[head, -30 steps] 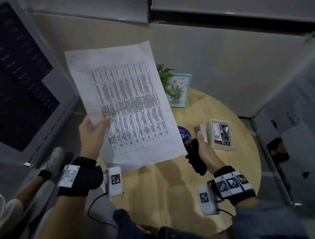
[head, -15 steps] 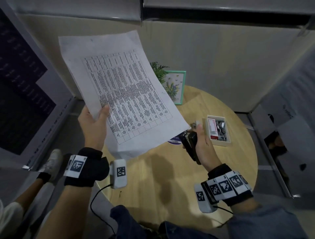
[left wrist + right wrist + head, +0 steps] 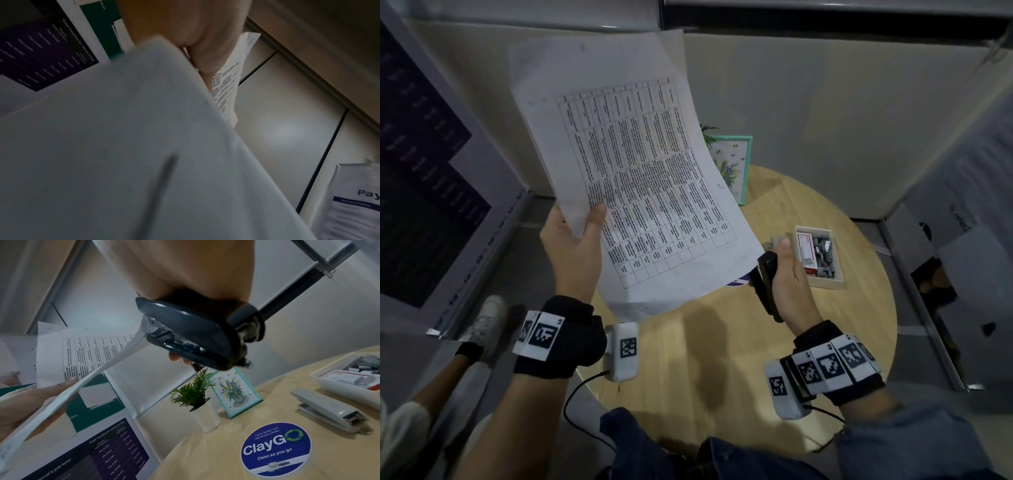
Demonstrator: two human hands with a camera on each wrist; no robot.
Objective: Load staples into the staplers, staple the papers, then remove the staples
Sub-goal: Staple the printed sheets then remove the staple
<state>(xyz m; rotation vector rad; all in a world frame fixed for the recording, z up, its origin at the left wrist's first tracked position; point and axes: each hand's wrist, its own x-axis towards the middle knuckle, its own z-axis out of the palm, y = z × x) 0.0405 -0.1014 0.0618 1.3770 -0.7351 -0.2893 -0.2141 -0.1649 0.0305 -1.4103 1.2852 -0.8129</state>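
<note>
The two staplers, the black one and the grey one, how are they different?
The black stapler is gripped in the right hand, up in the air, its mouth at the papers. The grey stapler lies untouched on the table, beside the tray. Both look closed.

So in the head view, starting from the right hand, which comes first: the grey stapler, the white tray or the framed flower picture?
From the right hand:
1. Grey stapler, at the thumb tip.
2. White tray, just right of it.
3. Framed flower picture, upright at the table's far edge.
</note>
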